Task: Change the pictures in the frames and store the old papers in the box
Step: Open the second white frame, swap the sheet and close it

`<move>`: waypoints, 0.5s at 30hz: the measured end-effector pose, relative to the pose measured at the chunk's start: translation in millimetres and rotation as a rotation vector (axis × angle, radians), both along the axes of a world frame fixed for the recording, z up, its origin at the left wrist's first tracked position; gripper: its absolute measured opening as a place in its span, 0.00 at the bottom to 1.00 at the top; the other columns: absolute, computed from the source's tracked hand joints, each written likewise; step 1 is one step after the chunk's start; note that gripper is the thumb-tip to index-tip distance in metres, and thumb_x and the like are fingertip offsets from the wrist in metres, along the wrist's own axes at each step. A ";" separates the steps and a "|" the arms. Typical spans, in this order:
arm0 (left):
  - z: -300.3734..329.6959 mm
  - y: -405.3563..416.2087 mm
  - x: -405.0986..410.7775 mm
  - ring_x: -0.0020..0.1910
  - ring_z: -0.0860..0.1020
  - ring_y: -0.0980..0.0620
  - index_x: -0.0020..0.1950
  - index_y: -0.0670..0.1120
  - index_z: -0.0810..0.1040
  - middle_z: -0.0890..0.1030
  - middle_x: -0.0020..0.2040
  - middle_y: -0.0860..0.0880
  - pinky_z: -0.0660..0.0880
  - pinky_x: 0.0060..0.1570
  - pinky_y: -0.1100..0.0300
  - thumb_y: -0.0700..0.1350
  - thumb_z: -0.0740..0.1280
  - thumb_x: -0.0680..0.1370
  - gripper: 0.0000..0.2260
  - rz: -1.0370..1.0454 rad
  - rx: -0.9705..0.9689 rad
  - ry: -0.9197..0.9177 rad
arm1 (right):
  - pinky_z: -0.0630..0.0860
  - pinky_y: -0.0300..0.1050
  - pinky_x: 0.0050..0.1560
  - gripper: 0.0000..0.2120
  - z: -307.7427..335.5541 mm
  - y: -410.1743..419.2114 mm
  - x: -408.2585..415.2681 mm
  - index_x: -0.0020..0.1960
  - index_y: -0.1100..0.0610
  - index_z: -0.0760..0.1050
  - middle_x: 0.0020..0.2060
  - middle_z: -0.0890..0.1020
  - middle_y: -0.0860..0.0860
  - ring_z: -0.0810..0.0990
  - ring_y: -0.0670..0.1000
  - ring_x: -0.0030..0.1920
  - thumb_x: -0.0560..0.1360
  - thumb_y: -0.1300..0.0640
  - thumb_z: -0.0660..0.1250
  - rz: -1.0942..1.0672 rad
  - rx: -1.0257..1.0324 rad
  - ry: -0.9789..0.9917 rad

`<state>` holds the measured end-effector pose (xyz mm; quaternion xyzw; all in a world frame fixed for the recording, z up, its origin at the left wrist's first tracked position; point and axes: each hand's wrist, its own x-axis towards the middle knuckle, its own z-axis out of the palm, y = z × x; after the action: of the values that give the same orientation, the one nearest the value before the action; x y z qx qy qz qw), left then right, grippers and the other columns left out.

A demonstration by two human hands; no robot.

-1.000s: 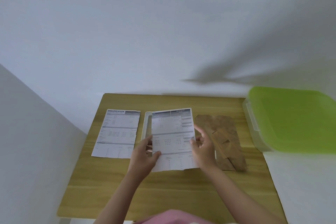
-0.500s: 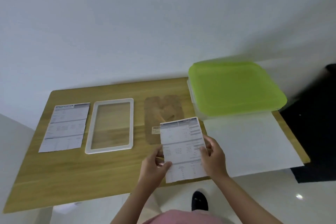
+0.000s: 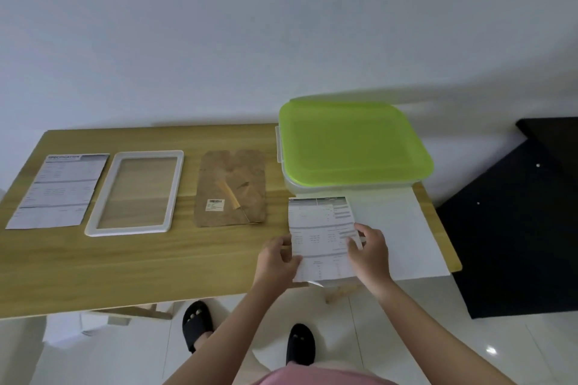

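Both hands — left grip (image 3: 276, 256) and right grip (image 3: 369, 251) — pinched on printed sheet (image 3: 322, 234) beside lidded green box (image 3: 353, 147).

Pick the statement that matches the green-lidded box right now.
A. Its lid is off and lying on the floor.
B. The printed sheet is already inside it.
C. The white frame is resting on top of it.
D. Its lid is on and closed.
D: the green lid sits flat on the box, while both hands, left hand and right hand, hold the printed sheet in front of it.
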<state>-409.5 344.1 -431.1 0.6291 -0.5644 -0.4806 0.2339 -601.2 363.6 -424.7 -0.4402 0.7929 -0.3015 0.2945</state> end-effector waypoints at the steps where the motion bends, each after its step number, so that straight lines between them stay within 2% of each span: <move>1: -0.5 -0.6 -4.5 0.46 0.78 0.57 0.59 0.47 0.76 0.79 0.54 0.49 0.75 0.42 0.70 0.39 0.70 0.71 0.17 -0.014 -0.007 -0.016 | 0.65 0.36 0.54 0.17 0.8 -1.6 -2.5 0.65 0.58 0.71 0.59 0.71 0.56 0.72 0.49 0.54 0.76 0.61 0.64 0.007 -0.002 0.009; 4: 1.1 -2.3 -14.0 0.54 0.77 0.55 0.62 0.45 0.74 0.77 0.57 0.49 0.75 0.55 0.61 0.39 0.70 0.71 0.20 -0.046 -0.003 -0.047 | 0.68 0.39 0.56 0.18 -0.8 -5.5 -5.6 0.66 0.59 0.71 0.60 0.71 0.56 0.74 0.53 0.59 0.76 0.60 0.64 0.023 0.001 0.043; 7: 4.1 -0.7 -18.3 0.62 0.73 0.52 0.67 0.44 0.70 0.74 0.62 0.49 0.72 0.63 0.55 0.42 0.69 0.72 0.23 -0.092 0.016 -0.088 | 0.72 0.50 0.60 0.18 -7.1 -5.9 -6.6 0.65 0.58 0.72 0.60 0.72 0.56 0.72 0.56 0.61 0.75 0.57 0.65 0.025 0.041 0.123; 11: 6.5 3.2 -15.9 0.65 0.69 0.52 0.70 0.45 0.67 0.72 0.66 0.51 0.66 0.64 0.61 0.45 0.68 0.73 0.25 -0.182 0.014 -0.128 | 0.70 0.53 0.62 0.18 -13.0 -4.1 -1.9 0.63 0.56 0.73 0.63 0.70 0.56 0.69 0.57 0.63 0.74 0.55 0.66 0.049 0.119 0.255; 15: 12.2 3.0 -5.0 0.66 0.70 0.51 0.67 0.47 0.70 0.73 0.66 0.50 0.68 0.63 0.59 0.44 0.67 0.74 0.21 -0.198 -0.011 -0.116 | 0.69 0.55 0.62 0.17 -11.7 -7.4 14.9 0.62 0.56 0.74 0.63 0.69 0.56 0.67 0.58 0.64 0.74 0.57 0.65 0.033 0.087 0.247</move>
<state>-414.5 347.1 -418.9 0.5958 -0.6390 -0.4610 0.1556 -586.3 356.3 -436.3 -0.4738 0.8281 -0.2055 0.2180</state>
